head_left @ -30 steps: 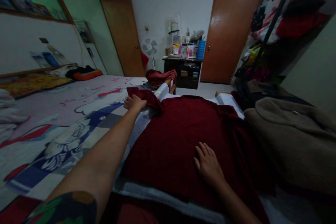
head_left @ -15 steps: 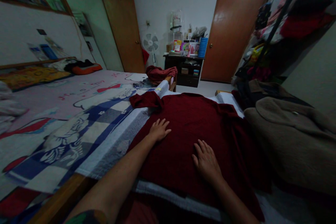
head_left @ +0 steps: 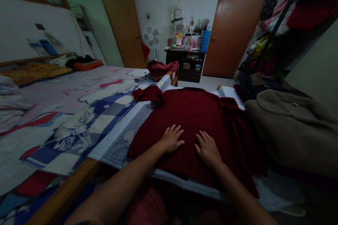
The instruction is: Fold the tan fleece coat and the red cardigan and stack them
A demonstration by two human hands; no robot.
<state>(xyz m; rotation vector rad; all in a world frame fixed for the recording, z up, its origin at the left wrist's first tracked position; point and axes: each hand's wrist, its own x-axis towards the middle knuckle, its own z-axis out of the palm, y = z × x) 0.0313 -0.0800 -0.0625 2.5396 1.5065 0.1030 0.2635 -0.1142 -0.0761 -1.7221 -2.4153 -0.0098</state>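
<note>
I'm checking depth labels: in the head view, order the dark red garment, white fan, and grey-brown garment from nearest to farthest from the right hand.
From the right hand:
1. Dark red garment: directly under the palm.
2. Grey-brown garment: off to the right.
3. White fan: across the room, left of centre, by the far wall.

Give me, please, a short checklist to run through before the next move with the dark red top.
1. Left hand resting on the dark red top: ok.
2. Right hand resting on it too: ok.
3. Top's body spread over the white cloth: ok.
4. Sleeve on the left smooth: not ok, crumpled.
5. Sleeve on the right straight: cannot tell, too dark.
</note>
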